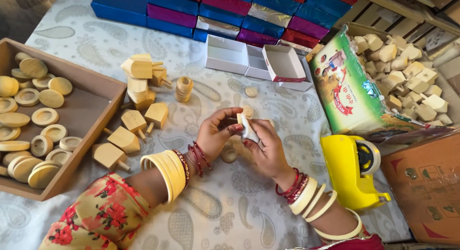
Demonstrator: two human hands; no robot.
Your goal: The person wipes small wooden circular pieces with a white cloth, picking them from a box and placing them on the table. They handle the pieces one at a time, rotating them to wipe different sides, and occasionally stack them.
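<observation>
Nearest the camera, two forearms with cream and red bangles [165,175] reach over a paisley cloth [225,216]. Left hand [215,132] and right hand [266,149] meet at centre — both pinch one small wooden piece [241,118] half covered by a white wrap [249,130]. Left fingers curl closed on the piece from the left, thumb on top; right fingers close on the wrap from below, palm turned up. Piece is held just above the cloth, between the two hands, touching both.

Progress, judged from the layout: wrapping looks mid-way, wood showing at the top. A yellow tape dispenser [352,171] sits near the right wrist, untouched. A few loose discs [229,154] lie on the cloth under and behind the hands.

Left of the hands, wooden tops [129,135] lie in a loose pile, unwrapped. Further left, a wooden tray [91,104] holds many round discs. Right side — a bag [345,87] beside a heap of wooden blocks [407,77], lots left. Further back, three small open boxes [258,60], empty as far as seen. Farthest, stacked closed foil boxes [230,10] in blue, purple, silver, red — cannot tell whether filled.
</observation>
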